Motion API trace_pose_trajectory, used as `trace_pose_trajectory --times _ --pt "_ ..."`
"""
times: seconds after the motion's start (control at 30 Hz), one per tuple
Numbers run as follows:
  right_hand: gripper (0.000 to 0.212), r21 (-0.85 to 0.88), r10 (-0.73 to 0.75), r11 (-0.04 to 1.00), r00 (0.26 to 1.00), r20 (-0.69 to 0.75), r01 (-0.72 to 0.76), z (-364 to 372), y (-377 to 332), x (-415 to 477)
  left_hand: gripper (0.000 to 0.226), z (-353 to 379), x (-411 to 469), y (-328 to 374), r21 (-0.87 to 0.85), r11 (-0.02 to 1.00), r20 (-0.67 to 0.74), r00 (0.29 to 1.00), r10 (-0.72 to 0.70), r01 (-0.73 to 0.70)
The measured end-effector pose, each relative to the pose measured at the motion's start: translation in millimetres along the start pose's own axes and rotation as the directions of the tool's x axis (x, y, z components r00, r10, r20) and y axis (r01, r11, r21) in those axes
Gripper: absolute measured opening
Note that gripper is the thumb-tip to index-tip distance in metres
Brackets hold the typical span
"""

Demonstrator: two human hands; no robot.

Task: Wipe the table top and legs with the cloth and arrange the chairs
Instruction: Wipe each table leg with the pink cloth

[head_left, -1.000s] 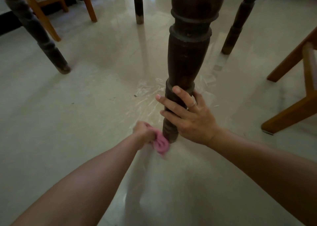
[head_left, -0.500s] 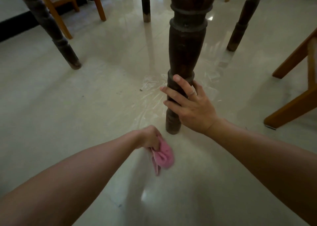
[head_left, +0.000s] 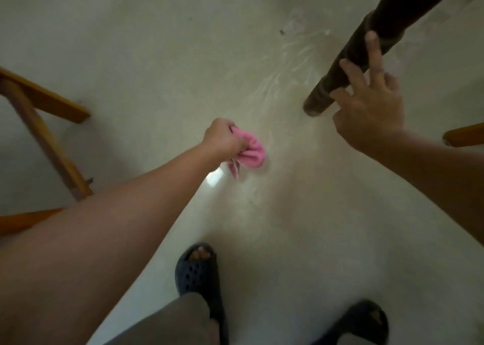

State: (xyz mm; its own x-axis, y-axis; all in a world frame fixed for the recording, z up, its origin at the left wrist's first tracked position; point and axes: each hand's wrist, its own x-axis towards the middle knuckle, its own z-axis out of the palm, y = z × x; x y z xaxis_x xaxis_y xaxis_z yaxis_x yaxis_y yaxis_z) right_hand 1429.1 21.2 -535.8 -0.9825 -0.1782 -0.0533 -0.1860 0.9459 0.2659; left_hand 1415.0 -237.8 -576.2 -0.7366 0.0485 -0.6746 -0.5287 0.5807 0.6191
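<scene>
The dark turned table leg (head_left: 351, 59) runs from the upper right down to the pale tiled floor. My right hand (head_left: 372, 104) is in front of its lower part with fingers spread and straight, no longer wrapped round it. My left hand (head_left: 222, 138) grips a bunched pink cloth (head_left: 251, 153) in mid-air over the floor, well left of the leg's foot. The table top is out of view.
An orange wooden chair frame (head_left: 47, 125) stands at the left edge. Another orange chair foot (head_left: 463, 135) pokes in at the right edge. My feet in dark perforated sandals (head_left: 199, 274) are at the bottom. Glossy floor (head_left: 157, 56) lies between.
The view has tipped down to the floor and my feet. My right hand has let go of the leg and opened. My left hand carried the cloth away from the leg's foot.
</scene>
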Motion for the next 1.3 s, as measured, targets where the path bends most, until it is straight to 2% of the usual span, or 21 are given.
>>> trace_pose_trajectory --times 0.07,0.2,0.3,0.4,0.47,0.57,0.67,0.83,1.17,1.3 --pt "0.037 -0.019 0.001 1.000 0.990 0.141 0.002 -26 -6 -4 0.012 -10 -35 -6 -0.014 0.998 -0.007 0.998 -0.061 0.061" --pt "0.052 0.143 -0.079 0.989 0.917 0.390 0.025 -101 -10 -16 0.010 -49 -107 19 0.044 0.995 -0.045 0.995 -0.085 0.087" --pt "0.043 0.209 -0.131 0.978 0.848 0.513 0.024 -176 -5 -27 0.006 -92 -162 63 0.063 0.997 -0.042 0.998 -0.050 0.052" --pt "0.036 0.196 -0.142 0.980 0.760 0.634 0.019 -262 1 -34 0.008 -147 -214 114 0.060 0.998 -0.058 0.998 -0.001 0.004" --pt "0.034 0.184 -0.116 0.983 0.734 0.669 -0.013 -319 4 -36 0.008 -184 -248 144 0.028 1.000 -0.076 0.997 0.006 -0.004" --pt "0.033 0.204 -0.076 0.976 0.747 0.661 -0.081 -399 3 -28 0.008 -243 -291 183 -0.054 0.998 -0.104 0.994 -0.018 0.013" --pt "0.034 0.299 -0.083 0.944 0.779 0.622 -0.138 -468 -6 -7 0.013 -297 -321 218 0.016 0.999 -0.144 0.989 0.032 -0.030" --pt "0.038 0.424 -0.197 0.905 0.844 0.499 -0.039 -568 -13 49 0.019 -379 -354 271 0.058 0.997 -0.239 0.969 0.057 -0.045" --pt "0.039 0.437 -0.324 0.881 0.902 0.285 0.179 -650 51 216 0.014 -498 -327 389 0.106 0.986 -0.401 0.902 0.163 -0.131" --pt "0.040 0.406 -0.309 0.894 0.917 0.252 0.189 -669 68 301 0.009 -548 -295 446 0.143 0.981 -0.446 0.876 0.182 -0.131"
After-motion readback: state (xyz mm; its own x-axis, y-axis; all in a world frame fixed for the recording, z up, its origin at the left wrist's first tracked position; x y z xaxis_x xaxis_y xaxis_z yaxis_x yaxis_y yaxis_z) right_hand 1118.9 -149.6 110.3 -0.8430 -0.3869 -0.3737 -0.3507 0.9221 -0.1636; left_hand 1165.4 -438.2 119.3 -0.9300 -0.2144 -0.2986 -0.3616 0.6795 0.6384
